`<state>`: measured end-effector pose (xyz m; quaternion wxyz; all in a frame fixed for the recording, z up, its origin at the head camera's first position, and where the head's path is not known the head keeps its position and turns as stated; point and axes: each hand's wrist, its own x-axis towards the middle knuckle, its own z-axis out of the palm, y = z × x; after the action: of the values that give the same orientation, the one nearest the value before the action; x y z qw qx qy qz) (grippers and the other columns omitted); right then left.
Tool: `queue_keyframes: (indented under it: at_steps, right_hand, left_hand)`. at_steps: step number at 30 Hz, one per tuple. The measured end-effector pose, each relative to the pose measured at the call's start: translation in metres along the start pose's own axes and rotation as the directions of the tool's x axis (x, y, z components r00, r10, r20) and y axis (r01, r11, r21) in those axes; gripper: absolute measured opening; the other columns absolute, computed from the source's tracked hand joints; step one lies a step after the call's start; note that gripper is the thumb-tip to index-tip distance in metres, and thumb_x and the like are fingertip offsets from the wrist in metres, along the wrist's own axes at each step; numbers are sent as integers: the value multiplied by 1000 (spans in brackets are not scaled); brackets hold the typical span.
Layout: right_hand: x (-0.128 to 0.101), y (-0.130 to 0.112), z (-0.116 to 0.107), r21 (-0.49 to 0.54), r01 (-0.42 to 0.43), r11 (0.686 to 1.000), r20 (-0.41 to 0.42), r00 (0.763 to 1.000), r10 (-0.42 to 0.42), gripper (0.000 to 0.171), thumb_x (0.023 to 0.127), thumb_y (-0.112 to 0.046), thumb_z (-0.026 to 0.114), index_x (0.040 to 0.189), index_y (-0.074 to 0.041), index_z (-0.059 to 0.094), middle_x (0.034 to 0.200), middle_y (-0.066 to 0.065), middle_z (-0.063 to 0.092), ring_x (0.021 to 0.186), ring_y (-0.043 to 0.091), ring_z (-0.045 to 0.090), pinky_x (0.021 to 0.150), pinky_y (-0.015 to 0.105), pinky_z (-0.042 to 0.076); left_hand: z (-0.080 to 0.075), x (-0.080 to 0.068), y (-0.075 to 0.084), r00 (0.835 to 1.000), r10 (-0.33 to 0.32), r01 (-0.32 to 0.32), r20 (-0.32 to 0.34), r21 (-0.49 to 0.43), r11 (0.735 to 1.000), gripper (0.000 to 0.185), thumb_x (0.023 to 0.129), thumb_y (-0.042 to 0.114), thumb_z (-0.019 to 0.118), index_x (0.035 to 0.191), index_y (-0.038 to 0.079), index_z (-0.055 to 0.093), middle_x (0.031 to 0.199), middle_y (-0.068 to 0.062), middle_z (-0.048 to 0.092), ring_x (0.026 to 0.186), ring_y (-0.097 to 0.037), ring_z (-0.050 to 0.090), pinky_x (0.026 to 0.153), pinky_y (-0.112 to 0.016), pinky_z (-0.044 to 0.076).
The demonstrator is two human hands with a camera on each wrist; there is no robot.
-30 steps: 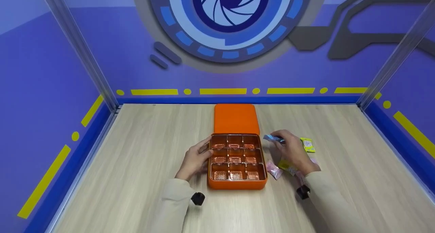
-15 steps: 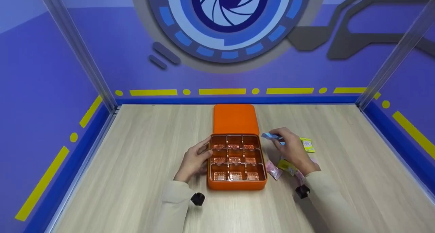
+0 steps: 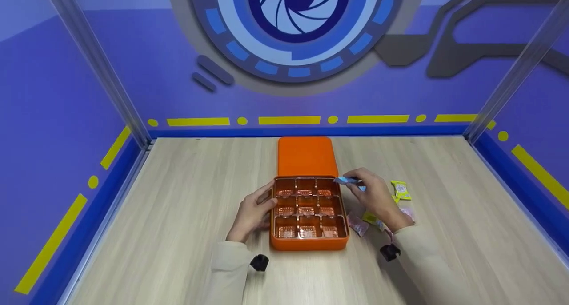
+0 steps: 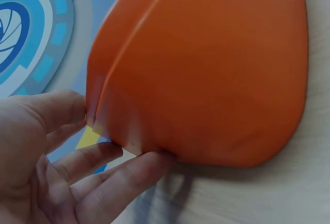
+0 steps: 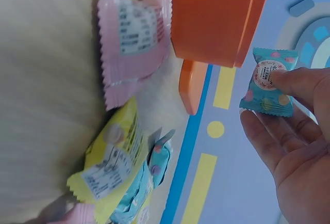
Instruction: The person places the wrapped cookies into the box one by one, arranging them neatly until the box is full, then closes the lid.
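Tabletop (image 3: 186, 216): pale wood grain, carrying everything inside the purple-walled booth.
Orange lid (image 3: 306, 156): lies flat at 12 o'clock of the box, touching its far edge.
Orange box (image 3: 308, 244): open at centre, a copper-coloured insert with nine compartments, all of them bare.
Left hand (image 3: 252, 210): at 9 o'clock of the box, fingers straight and relaxed against its side wall, steadying it; this grip holds nothing.
Right hand (image 3: 374, 197): at 3 o'clock of the box, its grip pinching the blue candy packet between thumb and fingertips.
Loose packets: a pink one (image 5: 135, 38), a yellow one (image 5: 114, 164) and another blue one lie together at 4 o'clock of the box; a yellow-green one (image 3: 400, 189) sits apart at 3 o'clock.
Blue candy packet (image 5: 268, 81): lifted off the tabletop, hovering just over the box's 1 o'clock corner.
Doing it well: my read is to keep the pinch on the packet's edge, line it up flat over the far right compartment, and let the left hand go on bracing the wall so the box does not slide.
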<state>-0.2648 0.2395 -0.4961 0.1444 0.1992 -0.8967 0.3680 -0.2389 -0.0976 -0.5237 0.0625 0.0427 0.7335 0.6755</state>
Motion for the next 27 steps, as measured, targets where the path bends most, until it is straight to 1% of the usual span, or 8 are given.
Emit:
queue_keyframes:
  at_steps: [3, 6, 10, 14, 17, 22, 24, 27]
  right_hand:
    - [0, -3, -1, 12, 9, 1000, 0, 1000, -9, 23, 97, 4, 74, 116, -9, 72, 113, 4, 73, 104, 23, 71, 95, 47, 60]
    - [0, -5, -1, 30, 13, 999, 6, 1000, -14, 22, 97, 3, 74, 116, -10, 73, 113, 2, 73, 103, 22, 71, 93, 45, 61]
    - [-2, -8, 1, 43, 27, 999, 17, 999, -28, 22, 97, 3, 74, 115, -9, 74, 112, 2, 73, 102, 22, 72, 92, 44, 61]
    - [-4, -12, 2, 44, 33, 998, 25, 999, -34, 22, 97, 3, 74, 116, -8, 73, 112, 3, 73, 102, 22, 72, 92, 43, 61]
    - [-5, -16, 2, 43, 26, 999, 35, 999, -28, 22, 98, 3, 73, 117, -7, 73, 112, 4, 72, 103, 23, 72, 92, 44, 61]
    - [-5, -24, 4, 62, 18, 998, 63, 998, -22, 23, 98, 3, 73, 117, -9, 74, 113, 3, 71, 104, 23, 72, 93, 44, 61]
    - [-5, -27, 4, 81, 29, 996, 67, 997, -34, 24, 97, 5, 73, 117, -9, 73, 113, 3, 70, 104, 23, 72, 94, 44, 60]
    - [-4, -29, 7, 106, 61, 992, 63, 996, -68, 25, 96, 8, 73, 117, -6, 74, 112, 5, 70, 104, 25, 71, 93, 42, 61]
  left_hand:
    - [1, 1, -1, 1000, 13, -13, -5, 16, 1000, 57, 105, 8, 65, 159, 8, 49, 154, -25, 52, 137, -39, 56, 107, -50, 50]
    - [1, 2, -2, 1000, 11, -11, -7, 6, 1000, 56, 105, 8, 65, 159, 9, 50, 154, -25, 52, 138, -39, 55, 108, -49, 50]
    - [1, 1, -5, 1000, -3, 3, -15, -4, 1000, 55, 105, 9, 66, 158, 11, 52, 154, -23, 53, 136, -38, 58, 106, -48, 52]
    - [1, 1, -7, 1000, -2, 3, -27, 15, 1000, 55, 105, 9, 66, 158, 12, 53, 154, -23, 54, 132, -38, 61, 102, -48, 55]
    - [2, 1, -8, 999, -2, 3, -39, 34, 999, 54, 105, 10, 67, 157, 12, 54, 153, -21, 55, 134, -36, 60, 105, -46, 53]
    - [4, 0, -8, 998, 15, -10, -69, 72, 997, 52, 105, 9, 67, 156, 11, 56, 150, -20, 58, 138, -33, 56, 114, -45, 44]
    - [5, 1, -9, 996, 29, -22, -80, 88, 996, 52, 104, 9, 68, 155, 11, 57, 149, -20, 59, 138, -32, 56, 115, -44, 43]
    - [5, 1, -9, 995, 52, -43, -85, 104, 994, 51, 104, 9, 68, 154, 10, 58, 147, -21, 60, 136, -33, 57, 115, -44, 42]
